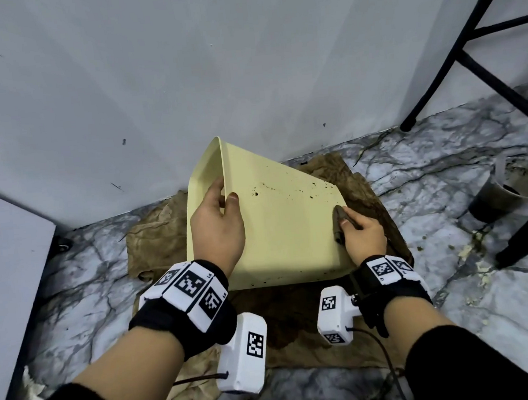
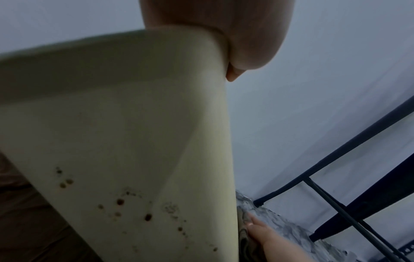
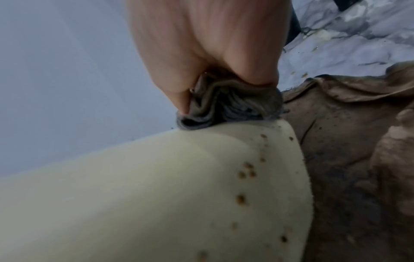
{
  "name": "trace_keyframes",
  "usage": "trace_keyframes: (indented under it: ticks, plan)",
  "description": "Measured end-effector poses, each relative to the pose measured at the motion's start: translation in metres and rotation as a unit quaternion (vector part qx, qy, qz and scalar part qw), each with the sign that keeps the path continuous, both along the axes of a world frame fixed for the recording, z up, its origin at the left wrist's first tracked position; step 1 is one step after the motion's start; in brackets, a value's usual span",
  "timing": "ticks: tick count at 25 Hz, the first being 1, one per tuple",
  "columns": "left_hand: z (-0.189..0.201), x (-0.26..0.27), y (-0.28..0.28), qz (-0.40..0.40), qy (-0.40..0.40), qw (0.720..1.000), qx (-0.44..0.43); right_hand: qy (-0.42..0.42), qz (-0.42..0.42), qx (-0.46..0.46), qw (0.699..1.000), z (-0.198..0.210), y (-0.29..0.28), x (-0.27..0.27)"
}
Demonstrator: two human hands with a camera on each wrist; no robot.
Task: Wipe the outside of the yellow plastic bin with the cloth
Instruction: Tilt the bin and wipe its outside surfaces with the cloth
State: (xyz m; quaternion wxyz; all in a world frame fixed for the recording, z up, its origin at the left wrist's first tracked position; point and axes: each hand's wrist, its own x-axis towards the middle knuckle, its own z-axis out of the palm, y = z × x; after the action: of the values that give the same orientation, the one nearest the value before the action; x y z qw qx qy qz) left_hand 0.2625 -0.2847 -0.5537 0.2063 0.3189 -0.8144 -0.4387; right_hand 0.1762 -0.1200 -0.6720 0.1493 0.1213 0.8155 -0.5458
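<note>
The pale yellow plastic bin (image 1: 284,226) lies tilted on its side on a brown sheet, its broad outer wall facing up and speckled with brown spots (image 3: 243,170). My left hand (image 1: 218,223) grips the bin's rim at the upper left, thumb on the outer wall and fingers inside. My right hand (image 1: 359,231) holds a bunched grey-brown cloth (image 1: 339,222) and presses it against the bin's right edge. In the right wrist view the crumpled cloth (image 3: 226,106) sits pinched between my fingers on the bin (image 3: 134,195). The left wrist view shows the spotted wall (image 2: 125,159).
A stained brown sheet (image 1: 298,318) covers the marble floor (image 1: 460,157) under the bin. White walls (image 1: 150,82) stand close behind and to the left. Black chair legs (image 1: 454,55) rise at the right. A dirty clear cup (image 1: 504,191) stands on the floor at right.
</note>
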Motion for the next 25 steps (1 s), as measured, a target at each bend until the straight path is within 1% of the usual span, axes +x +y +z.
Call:
trace_keyframes:
  ticks: [2,4,6,8,10,11,13,17,21,25]
  plan:
    - [0.002,-0.001,0.004,-0.005,0.001,1.000,-0.002,-0.006,0.000,0.000,1.000,0.008,-0.005,0.001]
    - [0.004,-0.004,0.007,-0.008,-0.001,1.000,0.001,0.030,0.020,-0.012,0.999,0.029,-0.021,0.008]
    - [0.005,-0.006,0.009,-0.007,-0.005,1.000,-0.005,0.090,0.065,-0.054,0.992,0.057,-0.046,0.020]
    - [0.005,-0.005,0.011,-0.003,-0.005,1.000,-0.016,0.146,0.127,-0.079,0.978,0.084,-0.070,0.034]
    - [0.006,-0.004,0.012,-0.001,-0.002,1.000,-0.024,0.176,0.168,-0.082,0.966,0.097,-0.082,0.043]
    - [0.006,-0.003,0.012,0.000,0.000,1.000,-0.025,0.179,0.170,-0.088,0.965,0.099,-0.083,0.044]
    - [0.006,-0.003,0.012,0.003,-0.003,1.000,-0.019,0.181,0.156,-0.104,0.965,0.094,-0.080,0.042]
    - [0.006,-0.001,0.009,0.011,-0.015,0.999,-0.028,0.148,0.122,-0.074,0.979,0.069,-0.061,0.028]
    - [0.009,0.001,0.005,-0.013,-0.033,0.999,-0.037,0.102,0.082,-0.040,0.991,0.039,-0.036,0.011]
    - [0.014,-0.004,0.004,-0.054,-0.053,0.996,-0.056,0.088,0.071,-0.026,0.993,0.028,-0.024,0.006]
